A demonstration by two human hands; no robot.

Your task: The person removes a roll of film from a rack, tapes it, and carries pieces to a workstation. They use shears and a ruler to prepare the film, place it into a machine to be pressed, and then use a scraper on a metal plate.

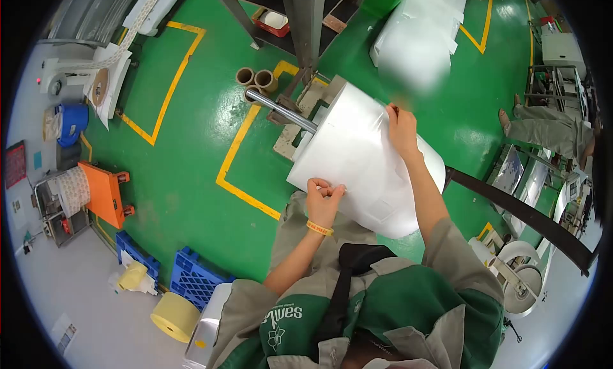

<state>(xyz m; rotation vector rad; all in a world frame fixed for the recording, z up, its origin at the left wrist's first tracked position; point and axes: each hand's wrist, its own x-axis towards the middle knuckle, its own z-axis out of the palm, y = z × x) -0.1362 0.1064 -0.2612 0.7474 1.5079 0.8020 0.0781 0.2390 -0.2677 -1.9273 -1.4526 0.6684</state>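
A large roll of white plastic film point(357, 155) sits in front of me on a metal shaft point(281, 110). My left hand point(322, 201), with a yellow wristband point(319, 228), is closed in a pinch at the roll's near left side. At the upper right side of the roll, my right hand point(402, 131) has its fingertips pinched together on the film, and creases run across the surface near it. The film between the fingertips is too fine to see clearly.
A steel frame point(306, 30) stands beyond the shaft end, beside several cardboard tubes point(265, 81). A dark metal bar point(517, 203) extends right from the roll. Wrapped white bundles point(440, 11) lie ahead. Another person's legs point(543, 126) show at right. Blue pallets point(191, 276) are at lower left.
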